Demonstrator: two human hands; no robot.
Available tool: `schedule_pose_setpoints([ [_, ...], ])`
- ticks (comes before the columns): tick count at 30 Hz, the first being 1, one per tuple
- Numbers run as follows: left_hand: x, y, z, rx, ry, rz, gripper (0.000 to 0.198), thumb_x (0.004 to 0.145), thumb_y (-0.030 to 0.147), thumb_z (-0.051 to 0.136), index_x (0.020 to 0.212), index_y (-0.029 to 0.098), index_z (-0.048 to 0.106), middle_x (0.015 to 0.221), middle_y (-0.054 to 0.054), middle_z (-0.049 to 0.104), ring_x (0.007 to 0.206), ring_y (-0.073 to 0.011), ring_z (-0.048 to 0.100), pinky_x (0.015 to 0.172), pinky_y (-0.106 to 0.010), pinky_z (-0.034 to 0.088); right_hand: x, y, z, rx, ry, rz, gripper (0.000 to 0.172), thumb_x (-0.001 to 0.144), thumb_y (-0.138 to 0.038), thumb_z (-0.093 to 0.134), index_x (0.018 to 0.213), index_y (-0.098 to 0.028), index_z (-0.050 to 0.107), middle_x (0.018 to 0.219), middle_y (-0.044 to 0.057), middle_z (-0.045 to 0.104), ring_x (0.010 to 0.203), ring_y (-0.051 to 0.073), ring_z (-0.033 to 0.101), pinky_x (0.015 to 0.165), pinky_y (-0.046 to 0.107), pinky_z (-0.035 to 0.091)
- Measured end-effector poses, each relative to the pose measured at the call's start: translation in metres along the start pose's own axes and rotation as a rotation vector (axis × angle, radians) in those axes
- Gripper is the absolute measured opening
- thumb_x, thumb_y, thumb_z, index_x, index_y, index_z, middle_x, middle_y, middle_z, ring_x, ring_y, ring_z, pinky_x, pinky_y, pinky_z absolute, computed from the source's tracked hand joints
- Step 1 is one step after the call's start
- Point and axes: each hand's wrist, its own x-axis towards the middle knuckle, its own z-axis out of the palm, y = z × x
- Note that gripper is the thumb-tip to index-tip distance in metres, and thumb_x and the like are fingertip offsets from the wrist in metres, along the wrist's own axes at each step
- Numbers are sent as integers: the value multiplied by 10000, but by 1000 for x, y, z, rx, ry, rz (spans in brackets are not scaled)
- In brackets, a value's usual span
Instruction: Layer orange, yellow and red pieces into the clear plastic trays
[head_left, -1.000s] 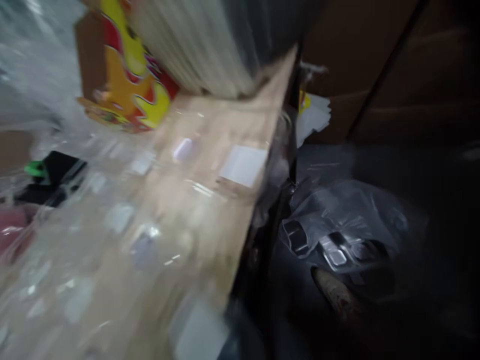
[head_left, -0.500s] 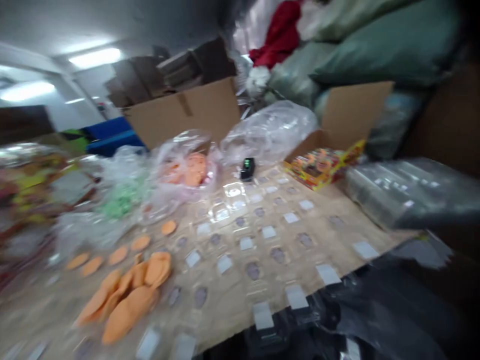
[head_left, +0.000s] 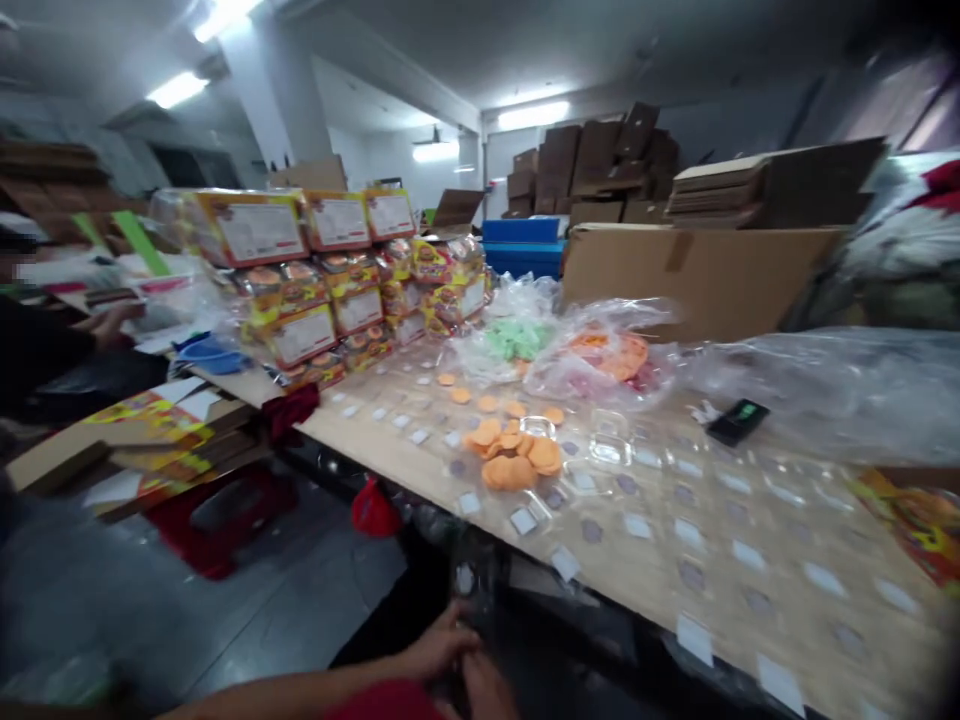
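Observation:
Low in front of me, below the table's front edge, my left hand (head_left: 444, 642) reaches in from the left beside my right hand (head_left: 486, 684). The two lie close together, apparently touching. Their fingers are blurred and partly hidden, so whether they hold anything does not show. Nearest above them is the tabletop (head_left: 390, 462), spread with rows of clear plastic trays and white paper squares. A heap of orange foam discs (head_left: 517, 456) lies near its front edge. Behind the heap runs a row of single orange discs (head_left: 487, 403).
Stacked yellow-and-red display boxes (head_left: 300, 335) stand at the table's left end. Bags hold green pieces (head_left: 517, 340) and orange pieces (head_left: 609, 352). A black device (head_left: 738, 422) lies at right. On the floor stands a red stool (head_left: 217, 530); another person's hand (head_left: 112, 322) shows left.
My view has swung to the left, bringing in the stacked boxes, the floor and another person. Both my hands now show at the bottom, where none appeared before.

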Motion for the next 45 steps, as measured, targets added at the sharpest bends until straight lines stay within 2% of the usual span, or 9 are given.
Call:
schedule_pose_setpoints([
  [5, -38, 44, -48, -5, 457, 266, 201, 514, 256, 719, 650, 165, 602, 585, 13, 572, 595, -158, 535, 607, -288, 421, 22, -49, 6, 37, 115, -332, 314, 849, -134, 519, 1124, -185, 659, 1100, 99, 658, 1056, 216, 602, 944, 330, 478],
  [10, -67, 74, -119, -65, 554, 311, 368, 509, 310, 727, 836, 148, 678, 749, -21, 674, 658, -157, 568, 637, -271, 430, 46, -90, -7, 107, 413, -333, 219, 917, -198, 475, 1037, -175, 657, 968, 80, 636, 918, 175, 597, 846, 294, 482],
  [14, -86, 77, -148, -85, 552, 347, 330, 497, 306, 753, 773, 147, 663, 670, -6, 650, 612, -145, 550, 606, -257, 413, 57, -107, 2, 129, 408, -254, 242, 937, -272, 478, 1082, -162, 636, 937, 68, 619, 845, 153, 601, 786, 268, 487],
  [19, -85, 72, -150, -6, 451, 376, 243, 514, 298, 745, 674, 161, 624, 622, 9, 616, 606, -145, 541, 607, -257, 419, 79, -120, 35, 132, 330, -124, 446, 871, -306, 572, 1279, -131, 531, 901, 40, 634, 681, 119, 576, 674, 240, 475],
  [21, -80, 70, -150, 11, 389, 405, 235, 526, 294, 744, 671, 165, 612, 639, 11, 607, 645, -150, 556, 634, -258, 434, 91, -122, 42, 90, 359, -94, 361, 849, -263, 568, 1186, -137, 590, 823, 20, 629, 662, 123, 563, 656, 236, 454],
  [28, -77, 60, -148, -157, 111, 349, 643, 540, 326, 811, 1121, 208, 560, 894, -37, 678, 757, -195, 633, 691, -298, 483, 103, -118, 44, 105, 527, 22, 247, 855, -259, 495, 1023, -145, 636, 766, 22, 633, 678, 148, 577, 654, 240, 435],
  [33, -74, 33, -144, -152, 72, 356, 390, 521, 367, 819, 798, 149, 654, 765, -48, 669, 748, -199, 602, 722, -300, 455, 94, -118, 50, 78, 505, 37, 204, 858, -288, 519, 929, -149, 650, 728, 12, 612, 663, 139, 556, 627, 222, 403],
  [38, -70, 16, -158, -58, 231, 300, 498, 431, 555, 814, 509, 166, 512, 519, 18, 506, 544, -122, 440, 572, -269, 335, 80, -118, 61, 28, 370, 51, 218, 861, -319, 548, 971, -163, 654, 632, -31, 551, 573, 117, 500, 556, 208, 333],
  [45, -83, 18, -149, 73, 254, 350, 625, 470, 741, 725, 520, 188, 436, 505, 48, 412, 527, -97, 366, 525, -245, 281, 65, -116, 51, 73, 538, 36, 325, 901, -418, 484, 995, -149, 638, 691, 16, 581, 635, 164, 541, 602, 243, 399],
])
